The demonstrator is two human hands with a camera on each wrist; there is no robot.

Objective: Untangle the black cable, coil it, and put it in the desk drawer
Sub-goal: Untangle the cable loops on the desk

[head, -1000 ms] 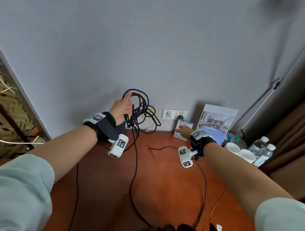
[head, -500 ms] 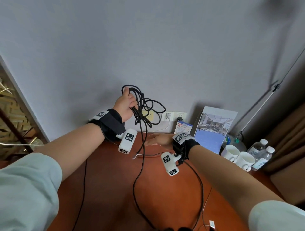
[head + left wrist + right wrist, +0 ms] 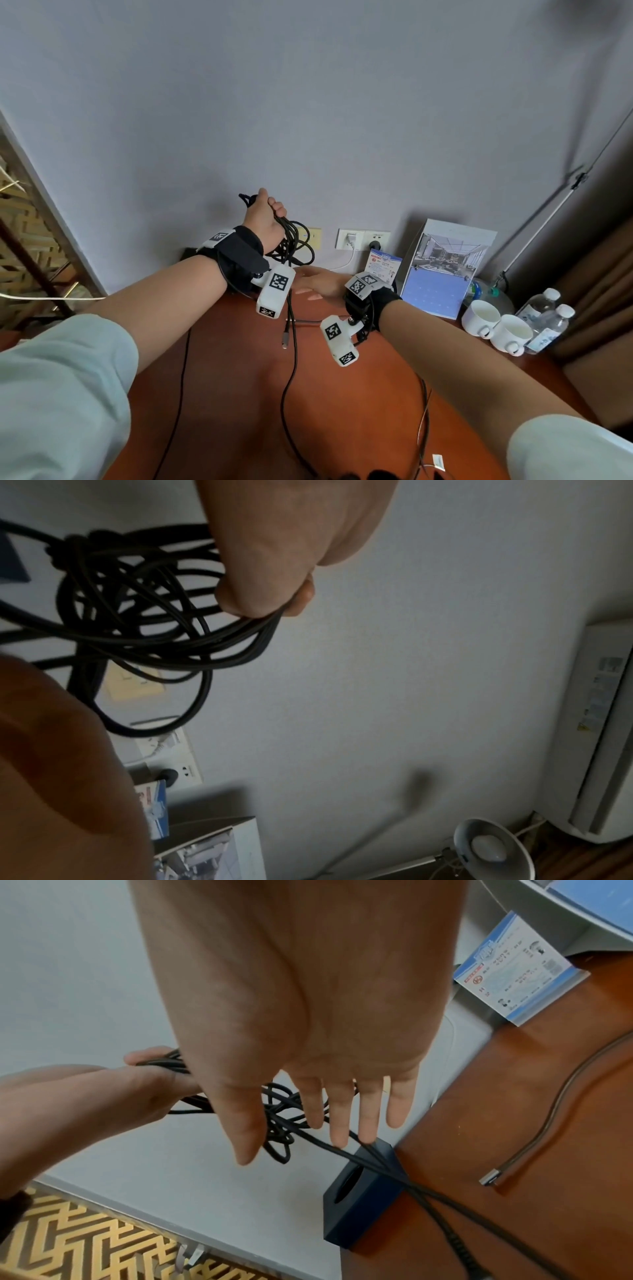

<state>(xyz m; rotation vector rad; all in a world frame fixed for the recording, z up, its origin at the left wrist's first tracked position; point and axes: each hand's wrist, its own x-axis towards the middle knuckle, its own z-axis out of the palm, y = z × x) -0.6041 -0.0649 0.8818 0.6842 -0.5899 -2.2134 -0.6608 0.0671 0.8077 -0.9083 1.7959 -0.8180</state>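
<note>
Black cable [image 3: 291, 240] bunched in tangled loops, held up in front of the wall, above the far edge of the worktop [image 3: 239, 394]. Several strands gathered in the left hand [image 3: 265, 219], fingers clenched round them; loops hanging at 4 o'clock from the fist, seen tightly knotted in the left wrist view [image 3: 137, 610]. From the bunch, long strands dropping toward 6 o'clock across the worktop and off the near edge; a metal-tipped end [image 3: 285, 341] dangling or lying just beside them, hard to tell which. Right hand [image 3: 318, 282] at 5 o'clock of the bunch, flat and released, fingers straight and spread, grasping nothing; in the right wrist view [image 3: 308, 1042] fingertips close to the loops, contact unclear. Dark blue box [image 3: 363, 1194] with an oval opening at the worktop's far corner, strands passing over it. At 3 o'clock of the hands, wall sockets [image 3: 363, 240], a small blue card [image 3: 382, 270] and a picture stand [image 3: 442, 267]; further toward 3 o'clock, two white cups [image 3: 493, 322] and water bottles [image 3: 548, 318].
</note>
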